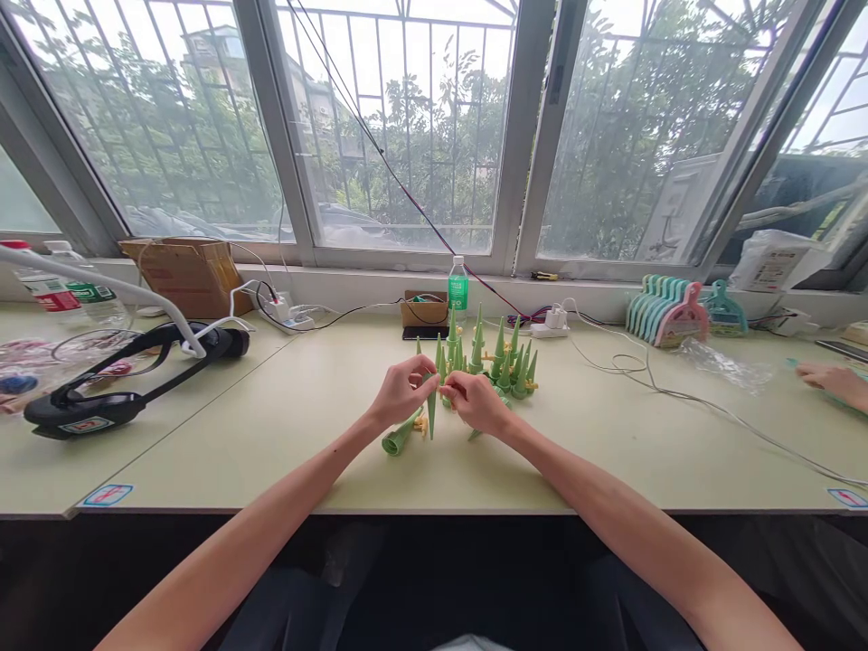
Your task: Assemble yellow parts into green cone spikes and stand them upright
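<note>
My left hand [405, 391] pinches a green plastic watering spike [432, 418], its pointed end hanging down. My right hand [473, 400] is closed right beside it, fingertips pinched near the spike's upper end; whatever sits between them is too small to make out. Below my left hand, another green spike [400, 436] lies on its side with its open round end toward me. Small yellow pieces [420, 424] lie by it. Behind my hands stands a group of several green spikes [500, 348], points up, some with yellow parts attached. Part of this group is hidden by my right hand.
A green-labelled bottle [457, 287] and a small brown box [424, 312] stand behind the spikes. A black headset [136, 375] lies at left. White cables [651, 375] and a row of pastel hangers [668, 312] are at right. Another person's hand [831, 380] rests at far right.
</note>
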The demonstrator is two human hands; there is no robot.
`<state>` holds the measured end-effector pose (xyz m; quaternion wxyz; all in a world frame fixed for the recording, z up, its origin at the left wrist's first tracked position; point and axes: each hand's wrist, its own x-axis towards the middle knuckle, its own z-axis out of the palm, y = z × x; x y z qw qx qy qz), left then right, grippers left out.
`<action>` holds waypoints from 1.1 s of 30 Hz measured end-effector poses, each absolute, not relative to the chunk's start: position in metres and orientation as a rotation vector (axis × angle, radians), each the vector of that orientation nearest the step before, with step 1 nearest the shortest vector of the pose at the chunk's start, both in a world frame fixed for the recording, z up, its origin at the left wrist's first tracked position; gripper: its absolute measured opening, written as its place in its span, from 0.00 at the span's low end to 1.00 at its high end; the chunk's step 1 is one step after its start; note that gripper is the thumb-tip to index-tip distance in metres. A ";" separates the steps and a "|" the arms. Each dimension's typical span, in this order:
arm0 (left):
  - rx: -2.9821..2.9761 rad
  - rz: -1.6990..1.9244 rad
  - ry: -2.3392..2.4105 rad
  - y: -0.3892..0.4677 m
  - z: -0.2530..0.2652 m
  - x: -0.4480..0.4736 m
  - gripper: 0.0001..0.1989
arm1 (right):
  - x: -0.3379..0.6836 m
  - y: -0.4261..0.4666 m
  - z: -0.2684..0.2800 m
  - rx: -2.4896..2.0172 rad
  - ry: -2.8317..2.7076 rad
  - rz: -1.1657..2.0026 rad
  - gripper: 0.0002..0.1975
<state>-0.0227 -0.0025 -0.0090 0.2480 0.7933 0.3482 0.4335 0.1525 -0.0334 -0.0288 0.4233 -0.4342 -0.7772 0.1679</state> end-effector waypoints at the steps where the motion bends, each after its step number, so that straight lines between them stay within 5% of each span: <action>1: 2.159 1.180 0.953 -0.002 -0.009 -0.023 0.09 | 0.153 -0.033 -0.029 -1.084 -1.945 0.417 0.13; 20: 2.112 1.141 0.905 -0.006 -0.006 -0.022 0.11 | 0.154 -0.029 -0.032 -1.100 -1.927 0.368 0.26; 28: 2.110 1.224 0.987 0.000 -0.009 -0.022 0.11 | 0.153 -0.031 -0.030 -1.117 -1.897 0.346 0.11; 33: 2.104 1.140 0.948 -0.001 -0.009 -0.025 0.12 | 0.154 -0.029 -0.032 -1.094 -1.895 0.361 0.10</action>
